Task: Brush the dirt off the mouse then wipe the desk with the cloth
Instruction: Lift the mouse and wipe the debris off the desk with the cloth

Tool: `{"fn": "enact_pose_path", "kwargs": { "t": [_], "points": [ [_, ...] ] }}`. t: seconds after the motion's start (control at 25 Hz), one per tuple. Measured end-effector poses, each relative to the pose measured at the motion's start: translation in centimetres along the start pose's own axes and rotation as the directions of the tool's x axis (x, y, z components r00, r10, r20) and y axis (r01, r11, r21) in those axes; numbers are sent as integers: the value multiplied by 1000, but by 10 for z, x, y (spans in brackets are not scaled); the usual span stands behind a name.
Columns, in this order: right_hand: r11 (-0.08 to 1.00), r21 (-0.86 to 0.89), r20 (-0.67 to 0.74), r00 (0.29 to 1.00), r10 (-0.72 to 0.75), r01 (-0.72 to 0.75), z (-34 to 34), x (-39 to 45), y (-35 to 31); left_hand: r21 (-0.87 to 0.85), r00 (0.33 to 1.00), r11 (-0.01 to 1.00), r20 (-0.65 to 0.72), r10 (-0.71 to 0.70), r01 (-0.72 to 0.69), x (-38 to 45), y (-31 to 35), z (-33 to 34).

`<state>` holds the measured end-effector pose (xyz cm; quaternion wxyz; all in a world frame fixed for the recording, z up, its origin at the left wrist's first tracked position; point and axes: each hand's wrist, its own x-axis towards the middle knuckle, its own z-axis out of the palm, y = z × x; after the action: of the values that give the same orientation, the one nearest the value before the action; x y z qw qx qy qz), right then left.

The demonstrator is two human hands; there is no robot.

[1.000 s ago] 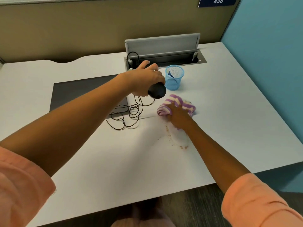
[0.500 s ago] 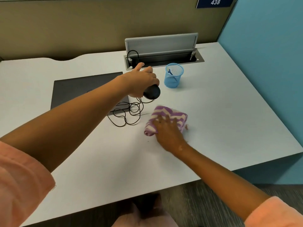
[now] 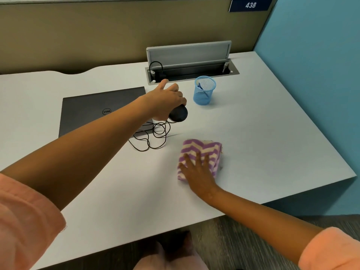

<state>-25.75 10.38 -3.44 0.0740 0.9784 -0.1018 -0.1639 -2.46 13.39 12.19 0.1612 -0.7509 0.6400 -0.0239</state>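
Now wiping: mouse lifted clear, cloth on the desk

Left hand [image 3: 165,102] grips the black mouse [image 3: 178,113] above the desk [image 3: 272,133], cord trailing. Right hand [image 3: 196,170] presses flat, fingers spread, on the striped cloth [image 3: 202,149] near the right edge. Brushing looks finished; wiping appears underway, a few specks beside the cloth.

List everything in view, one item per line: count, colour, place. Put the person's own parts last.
desk: one, white, fills the view
laptop: one, dark grey, closed, left on desk
mouse: one, black, held above desk beside laptop
cable: one, black, coiled by laptop
cloth: one, purple and cream striped, centre-right of desk
mesh cup: one, blue, behind mouse
cable box: one, grey, lid up, desk rear
sign: one, blue, top right
left hand: gripping mouse
right hand: flat on cloth
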Motion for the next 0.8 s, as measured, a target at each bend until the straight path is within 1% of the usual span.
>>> {"fn": "enact_pose_path", "kwargs": {
  "t": [0.12, 0.2, 0.24, 0.28, 0.36, 0.44, 0.52, 0.64, 0.68, 0.8],
  "points": [
    [981, 38, 68, 980, 189, -192, -18, 3, 45, -1, 1000, 1000, 0, 0, 0, -3, 0, 3],
    [928, 182, 40, 945, 323, -325, -39, 19, 68, 4, 1000, 1000, -17, 4, -4, -2, 1, 6],
    [895, 253, 10, 926, 377, -368, -49, 29, 72, 5, 1000, 1000, -24, 6, -5, -1, 2, 7],
    [877, 279, -8, 913, 408, -390, -56, 40, 68, 6, 1000, 1000, -24, 7, -7, 1, 4, 8],
    [887, 242, -7, 914, 406, -392, -60, 53, 40, 7, 1000, 1000, -18, 11, -11, 6, 7, 9],
    [917, 190, 37, 936, 350, -350, -45, 57, -2, 5, 1000, 1000, -19, 18, -18, 9, 10, 10],
    [938, 160, 87, 951, 296, -306, -23, 57, -28, -1, 999, 1000, -21, 31, -31, 11, 11, 12],
    [913, 292, 9, 956, 294, -283, -6, 65, -21, -15, 999, 999, -26, 32, -32, 11, 10, 14],
    [906, 312, -5, 954, 301, -285, -3, 68, -14, -20, 999, 999, -25, 32, -33, 11, 10, 15],
    [901, 274, -17, 935, 355, -337, 5, 78, 9, -46, 999, 998, -23, 32, -33, 14, 14, 19]
  ]
}}
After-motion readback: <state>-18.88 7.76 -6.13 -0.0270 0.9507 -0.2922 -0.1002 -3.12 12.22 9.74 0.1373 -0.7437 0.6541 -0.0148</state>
